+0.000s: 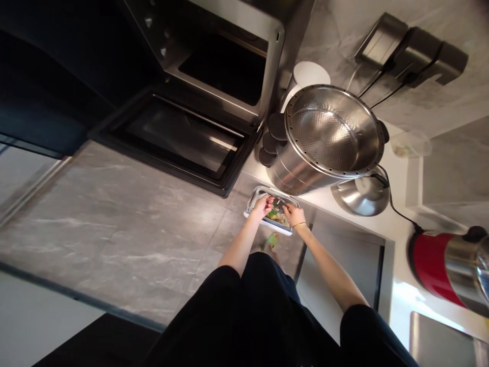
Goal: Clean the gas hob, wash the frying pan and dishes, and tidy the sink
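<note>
Both hands are over an open white bin on the floor, which holds loose scraps in yellow, green and pale tones. Between the hands is a small round, dark and shiny piece, perhaps metal; its exact kind is too small to tell. My left hand has its fingers closed at the left edge of this piece. At its right side my right hand, with a thin gold bracelet at the wrist, pinches the piece's edge.
To the left, an oven door hangs open at counter height. A large steel pot stands on the white counter beside a metal lid. Farther right is a red and steel appliance. A green slipper shows below the bin.
</note>
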`<state>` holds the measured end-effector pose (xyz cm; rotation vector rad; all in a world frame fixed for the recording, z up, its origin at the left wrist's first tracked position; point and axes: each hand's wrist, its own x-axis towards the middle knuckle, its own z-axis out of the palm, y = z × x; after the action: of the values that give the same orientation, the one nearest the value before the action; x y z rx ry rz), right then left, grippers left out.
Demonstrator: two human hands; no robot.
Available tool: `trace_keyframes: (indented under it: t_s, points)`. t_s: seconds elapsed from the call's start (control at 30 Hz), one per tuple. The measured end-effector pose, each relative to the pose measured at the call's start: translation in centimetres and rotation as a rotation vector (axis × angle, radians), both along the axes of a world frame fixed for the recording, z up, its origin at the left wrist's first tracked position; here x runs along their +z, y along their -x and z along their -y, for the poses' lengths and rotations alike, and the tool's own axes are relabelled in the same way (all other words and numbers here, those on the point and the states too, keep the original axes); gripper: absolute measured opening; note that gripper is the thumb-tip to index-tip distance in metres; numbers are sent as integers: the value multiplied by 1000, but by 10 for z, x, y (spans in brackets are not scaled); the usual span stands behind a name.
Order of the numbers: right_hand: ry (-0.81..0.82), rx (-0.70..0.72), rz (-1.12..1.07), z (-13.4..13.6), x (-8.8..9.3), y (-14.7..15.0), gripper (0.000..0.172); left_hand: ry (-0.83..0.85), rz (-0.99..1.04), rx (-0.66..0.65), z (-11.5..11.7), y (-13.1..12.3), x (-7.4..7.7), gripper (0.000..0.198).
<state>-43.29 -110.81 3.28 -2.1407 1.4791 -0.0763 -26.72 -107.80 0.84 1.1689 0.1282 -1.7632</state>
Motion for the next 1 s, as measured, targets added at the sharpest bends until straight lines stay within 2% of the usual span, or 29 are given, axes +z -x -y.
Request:
trace_keyframes:
  t_s: [0.07,0.17,0.23,0.33,0.4,0.47,0.57,0.63,0.7,0.77,0.93,1.0]
  points:
    - [-181,-257,308,-6,-3,6,9,29,9,1,2,-1,0,30]
    - [-593,-684,728,-15,-8,13,21,73,26,-24,-7,-2,-3,32]
    - [-830,-833,861,-21,-12,13,27,105,45,-50,-19,-2,-7,31]
    - [-973,-927,959,-30,-22,6,38,153,93,-109,-36,-3,-13,31]
    - [-962,-888,985,-32,-29,-2,44,160,273,-178,-45,-7,-16,32]
    - [-928,-803,973,-31,-36,-10,46,114,608,-236,-52,-15,-15,36]
    - [-834,-697,931,-21,-44,-22,44,17,1095,-226,-63,-26,-9,34]
    - [-777,-600,887,-11,-48,-32,42,-6,1259,-201,-71,-29,-4,31]
    - [-766,-497,870,-2,-53,-44,41,10,1284,-221,-79,-27,-2,31]
    - [-787,-454,894,4,-59,-55,42,31,1232,-255,-86,-22,-3,32]
    - [-693,-550,960,6,-68,-72,47,54,1105,-268,-97,-9,-11,31]
    - [-727,-548,1013,5,-69,-69,45,72,1053,-228,-99,-7,-13,30]
